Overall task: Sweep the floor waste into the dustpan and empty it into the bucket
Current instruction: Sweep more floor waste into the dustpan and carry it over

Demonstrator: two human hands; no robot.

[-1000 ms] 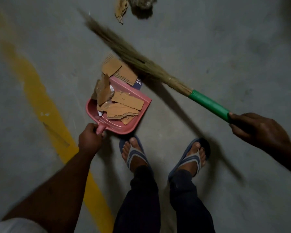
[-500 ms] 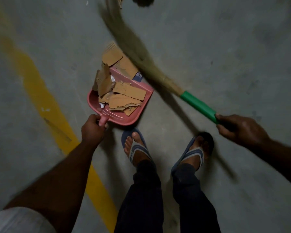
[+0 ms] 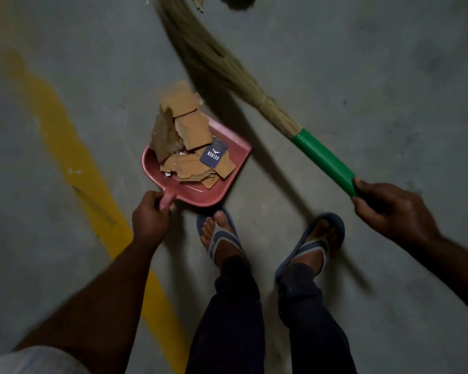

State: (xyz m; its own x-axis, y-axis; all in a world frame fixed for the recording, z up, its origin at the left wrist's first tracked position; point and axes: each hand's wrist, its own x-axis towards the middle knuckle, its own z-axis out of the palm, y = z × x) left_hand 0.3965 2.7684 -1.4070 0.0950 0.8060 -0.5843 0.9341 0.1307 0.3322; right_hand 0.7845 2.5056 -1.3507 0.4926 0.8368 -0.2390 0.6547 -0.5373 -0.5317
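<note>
Two cardboard scraps [image 3: 185, 118] and blue tag [image 3: 213, 155] now pushed onto pink dustpan [image 3: 200, 196]. Broom [image 3: 257, 90] swings back toward leftover waste [image 3: 197, 3] at 12 o'clock. Left hand [image 3: 150, 218] grips dustpan handle, right hand [image 3: 389, 211] grips broom. Bucket unseen.

The grey concrete floor [image 3: 362, 63] (yellow stripe [image 3: 73, 163] painted across) bears a pink dustpan [image 3: 197, 197] and two sandalled feet [image 3: 220, 236].
</note>
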